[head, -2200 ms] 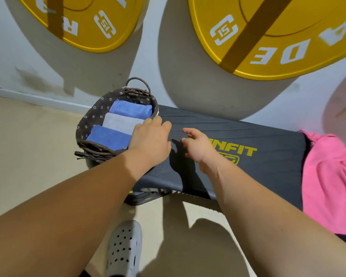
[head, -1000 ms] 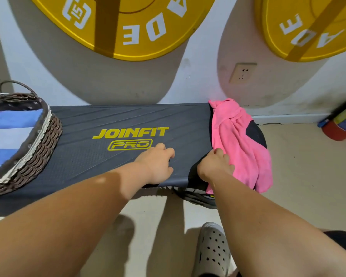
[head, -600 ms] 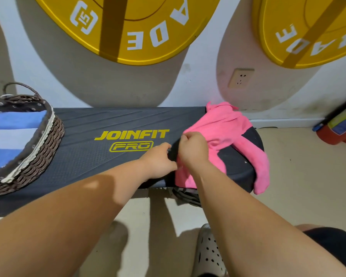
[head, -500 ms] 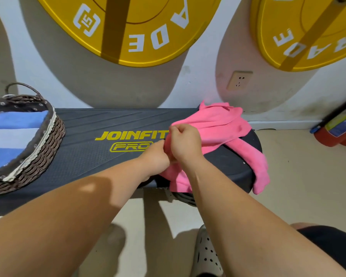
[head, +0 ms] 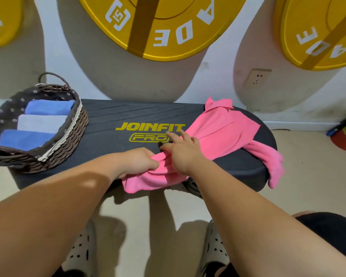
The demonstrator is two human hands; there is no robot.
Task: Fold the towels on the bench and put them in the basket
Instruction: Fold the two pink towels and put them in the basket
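Plainly, the pink towel (head: pixel 220 134) lay unfolded and rumpled on the right half of the worktop (head: pixel 112 118). One end hung over the near edge between the two hands, and another hung off the right end. The left hand (head: pixel 137 160) gripped a bunch of the cloth at the near edge, its fingers curled around the fold. The right hand (head: pixel 183 151) rested on top of the towel just beside the left one. It was spread loosely, with its forefinger and middle finger straight and reaching toward the yellow logo (head: pixel 150 132) printed on the worktop.

The basket (head: pixel 72 134), wicker with a dark dotted lining, stood on the left end of the worktop, well apart from the pink towel. Three folded towels lay side by side in it: a blue one (head: pixel 48 106) at the far side, a pale one (head: pixel 40 122) in the middle and another blue one (head: pixel 22 138) nearest the person.

Yellow weight plates (head: pixel 164 27) hung on the wall behind, and a socket (head: pixel 257 77) sat on the wall to the right. Two perforated shoes (head: pixel 80 254) showed on the floor below the arms. A red object (head: pixel 344 138) stood at the far right by the wall, too cropped to identify.
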